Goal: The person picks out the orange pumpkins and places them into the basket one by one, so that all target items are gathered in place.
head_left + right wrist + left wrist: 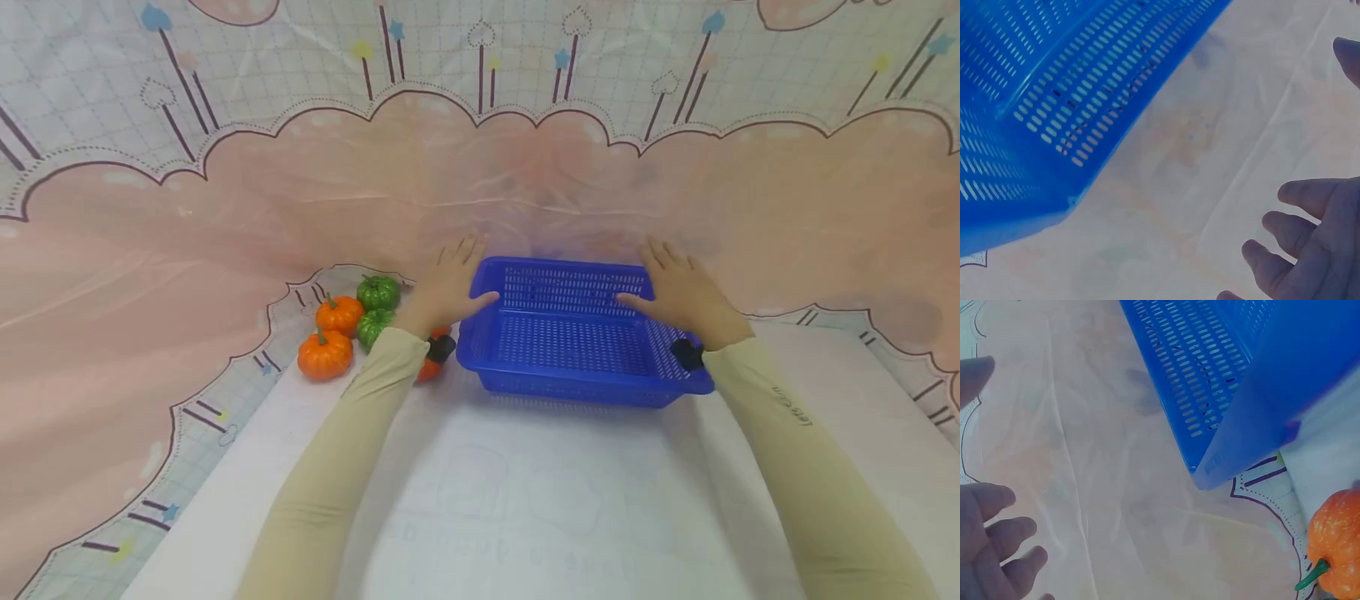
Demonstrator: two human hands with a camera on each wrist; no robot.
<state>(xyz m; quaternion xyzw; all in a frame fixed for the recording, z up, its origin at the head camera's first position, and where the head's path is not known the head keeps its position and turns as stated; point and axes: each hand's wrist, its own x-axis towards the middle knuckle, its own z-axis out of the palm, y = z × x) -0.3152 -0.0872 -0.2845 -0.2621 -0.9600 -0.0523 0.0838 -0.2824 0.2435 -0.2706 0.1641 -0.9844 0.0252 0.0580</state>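
Observation:
A blue perforated plastic basket (558,377) stands on the white surface between the two hands, with nothing inside it. My left hand (444,287) is beside its left end, fingers straight and thumb spread towards the rim. At the right end, my right hand (684,292) is held the same way, palm facing inward. Both wrist views show a gap between the fingers and the basket wall (1191,369). Neither hand holds anything. Behind the left wrist, a small orange pumpkin (428,372) is partly hidden.
Left of the left forearm sit two orange pumpkins (325,356) and two green pumpkins (378,292), one of these partly covered by the sleeve. A pink patterned cloth (525,175) rises behind the basket and borders the white surface (525,500).

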